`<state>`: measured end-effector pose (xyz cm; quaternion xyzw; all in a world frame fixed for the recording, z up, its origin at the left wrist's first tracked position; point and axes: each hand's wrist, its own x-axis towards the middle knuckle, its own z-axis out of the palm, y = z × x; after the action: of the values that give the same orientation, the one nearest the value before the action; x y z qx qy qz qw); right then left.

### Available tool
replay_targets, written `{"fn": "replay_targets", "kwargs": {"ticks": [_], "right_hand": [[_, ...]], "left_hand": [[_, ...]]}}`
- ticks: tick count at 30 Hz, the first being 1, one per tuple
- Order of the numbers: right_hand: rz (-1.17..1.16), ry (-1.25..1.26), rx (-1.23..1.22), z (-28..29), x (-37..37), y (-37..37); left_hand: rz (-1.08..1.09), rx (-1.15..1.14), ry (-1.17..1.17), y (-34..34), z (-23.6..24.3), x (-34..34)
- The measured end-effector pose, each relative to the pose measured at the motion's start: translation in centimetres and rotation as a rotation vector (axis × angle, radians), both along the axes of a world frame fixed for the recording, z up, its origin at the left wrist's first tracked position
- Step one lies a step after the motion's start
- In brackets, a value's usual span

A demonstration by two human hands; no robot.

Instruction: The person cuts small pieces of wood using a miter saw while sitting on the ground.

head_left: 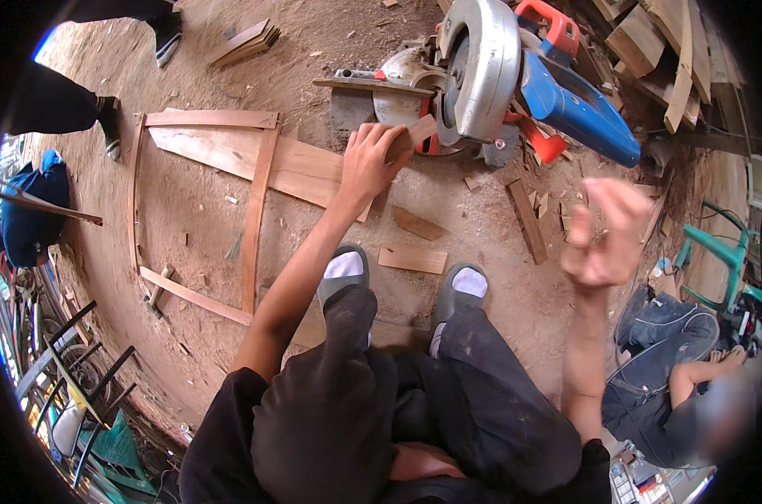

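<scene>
grasping a short wooden piece [420, 128], the left hand [371, 160] has its fingers bent over the wood, which sits at the near edge of the power saw [486, 76], close to its silver blade guard. the right hand [607, 231] is raised well apart from the wood, below the saw's blue handle [574, 109]; it is blurred, its fingers loosely curled and released, with nothing seen in them. a long tapered board [301, 168] lies on the dirt floor [209, 235] to the left, passing under one side of a wooden frame [260, 223]. a hammer [157, 294] lies by the frame's lower strip. loose offcuts [412, 259] lie near the person's sandals [450, 294]. another person [658, 403] sits at lower right, near a green chair [725, 256].
</scene>
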<state>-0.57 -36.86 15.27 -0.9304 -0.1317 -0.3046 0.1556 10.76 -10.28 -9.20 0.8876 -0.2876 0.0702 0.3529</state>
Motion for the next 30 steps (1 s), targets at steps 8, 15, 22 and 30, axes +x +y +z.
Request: {"fn": "replay_targets", "kwargs": {"ticks": [8, 15, 22, 30], "right_hand": [[0.018, 0.439, -0.153, 4.3, 8.9, -0.5], [-0.173, 0.655, -0.170, 4.2, 9.5, 0.6], [-0.167, 0.586, -0.203, 2.5, 7.6, 0.8], [-0.178, 0.487, -0.299, -6.5, 1.0, 1.9]], "left_hand": [[0.064, 0.003, 0.040, -2.1, -1.6, 2.4], [0.042, -0.139, 0.081, -1.8, -2.5, 2.2], [0.028, -0.199, 0.165, -1.5, -2.9, 2.4], [0.009, -0.207, 0.149, -1.8, -3.6, 2.6]]}}
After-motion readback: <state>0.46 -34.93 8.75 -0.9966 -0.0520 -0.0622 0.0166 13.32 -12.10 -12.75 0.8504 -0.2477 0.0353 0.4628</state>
